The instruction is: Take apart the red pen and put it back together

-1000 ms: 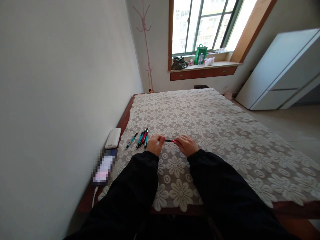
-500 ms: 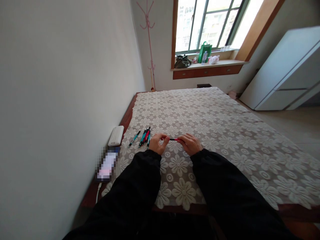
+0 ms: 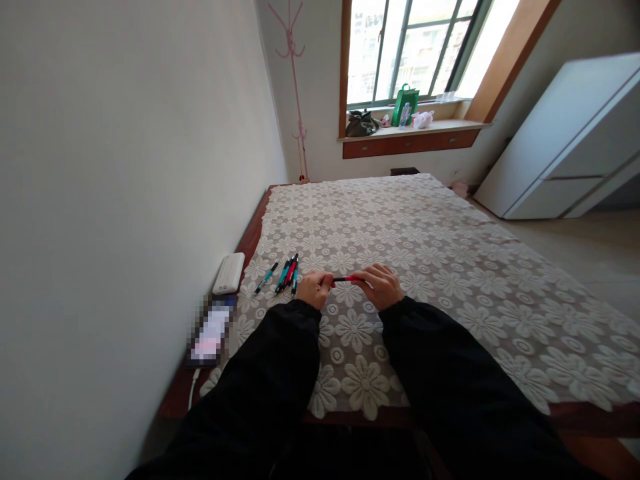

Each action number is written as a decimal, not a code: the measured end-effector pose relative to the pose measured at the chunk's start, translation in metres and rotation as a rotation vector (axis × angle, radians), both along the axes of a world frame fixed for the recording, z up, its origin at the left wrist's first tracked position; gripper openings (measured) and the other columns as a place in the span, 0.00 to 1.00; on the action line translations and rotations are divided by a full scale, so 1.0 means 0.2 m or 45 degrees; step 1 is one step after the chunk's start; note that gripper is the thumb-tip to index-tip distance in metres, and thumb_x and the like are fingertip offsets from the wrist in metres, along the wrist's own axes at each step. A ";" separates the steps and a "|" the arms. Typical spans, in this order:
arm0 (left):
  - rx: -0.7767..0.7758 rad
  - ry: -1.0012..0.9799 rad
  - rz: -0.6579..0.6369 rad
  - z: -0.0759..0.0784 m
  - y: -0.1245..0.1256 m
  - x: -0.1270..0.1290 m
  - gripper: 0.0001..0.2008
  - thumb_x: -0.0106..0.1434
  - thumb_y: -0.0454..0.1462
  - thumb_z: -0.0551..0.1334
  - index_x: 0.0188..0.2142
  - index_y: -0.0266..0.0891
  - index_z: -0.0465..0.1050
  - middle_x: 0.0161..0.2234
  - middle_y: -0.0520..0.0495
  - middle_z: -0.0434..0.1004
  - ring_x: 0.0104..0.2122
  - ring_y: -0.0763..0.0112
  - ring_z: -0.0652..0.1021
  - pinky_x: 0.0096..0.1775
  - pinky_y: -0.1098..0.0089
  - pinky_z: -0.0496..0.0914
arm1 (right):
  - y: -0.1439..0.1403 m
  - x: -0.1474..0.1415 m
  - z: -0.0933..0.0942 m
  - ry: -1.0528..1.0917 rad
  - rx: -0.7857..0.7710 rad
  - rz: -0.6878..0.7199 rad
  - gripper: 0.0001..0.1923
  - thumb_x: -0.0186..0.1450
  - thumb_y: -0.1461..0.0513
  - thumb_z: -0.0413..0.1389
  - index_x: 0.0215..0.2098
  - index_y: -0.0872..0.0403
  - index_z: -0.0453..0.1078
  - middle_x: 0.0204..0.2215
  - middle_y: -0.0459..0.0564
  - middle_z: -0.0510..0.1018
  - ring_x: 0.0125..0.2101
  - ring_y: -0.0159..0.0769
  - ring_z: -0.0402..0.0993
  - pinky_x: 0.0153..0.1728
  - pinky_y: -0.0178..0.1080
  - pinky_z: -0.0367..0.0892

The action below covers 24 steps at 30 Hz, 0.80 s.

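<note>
Loose pens (image 3: 287, 275), power bank (image 3: 229, 273) lie left of both hands (image 3: 350, 287).

Single head cam, looks fwd and down over lace-covered bed (image 3: 425, 240), window (image 3: 405, 50) far ahead, hands close below

A slim red pen (image 3: 346, 279) with a dark end lies level, held at both ends (middle stretch alone showing) just above the lace-covered bed (image 3: 450, 267), near a cluster of teal, red and black pens (image 3: 289, 274).
</note>
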<state>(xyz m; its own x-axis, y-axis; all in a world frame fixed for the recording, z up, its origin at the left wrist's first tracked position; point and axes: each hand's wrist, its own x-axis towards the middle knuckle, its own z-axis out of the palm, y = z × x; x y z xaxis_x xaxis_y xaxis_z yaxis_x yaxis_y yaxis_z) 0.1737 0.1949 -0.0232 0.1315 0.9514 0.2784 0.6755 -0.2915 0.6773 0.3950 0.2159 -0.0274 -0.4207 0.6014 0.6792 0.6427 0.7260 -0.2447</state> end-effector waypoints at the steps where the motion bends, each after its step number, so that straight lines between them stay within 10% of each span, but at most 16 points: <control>1: 0.031 -0.017 -0.006 0.00 0.00 0.00 0.21 0.70 0.43 0.52 0.28 0.41 0.78 0.23 0.49 0.75 0.33 0.68 0.73 0.35 0.70 0.64 | 0.00 0.00 0.00 -0.008 -0.011 0.003 0.12 0.72 0.54 0.54 0.39 0.49 0.77 0.31 0.48 0.80 0.35 0.38 0.73 0.41 0.40 0.62; 9: 0.177 -0.073 0.066 -0.02 0.01 -0.01 0.13 0.68 0.40 0.57 0.31 0.40 0.78 0.27 0.49 0.78 0.35 0.66 0.73 0.39 0.69 0.66 | 0.03 0.01 -0.01 0.057 -0.223 0.077 0.11 0.69 0.52 0.57 0.43 0.49 0.76 0.34 0.49 0.81 0.36 0.40 0.75 0.43 0.42 0.65; 12: 0.131 -0.115 0.170 -0.04 0.03 -0.02 0.09 0.66 0.40 0.61 0.36 0.41 0.79 0.27 0.49 0.78 0.33 0.67 0.73 0.36 0.69 0.66 | 0.08 0.04 -0.05 0.365 -0.361 0.050 0.22 0.63 0.50 0.63 0.52 0.48 0.71 0.37 0.49 0.80 0.37 0.41 0.75 0.44 0.45 0.68; 24: 0.159 -0.176 0.073 -0.03 0.00 0.00 0.07 0.57 0.37 0.69 0.38 0.45 0.81 0.32 0.49 0.78 0.35 0.69 0.77 0.42 0.67 0.72 | 0.11 0.00 -0.07 1.459 -1.089 0.351 0.21 0.57 0.47 0.65 0.40 0.51 0.73 0.23 0.44 0.74 0.19 0.29 0.65 0.19 0.34 0.60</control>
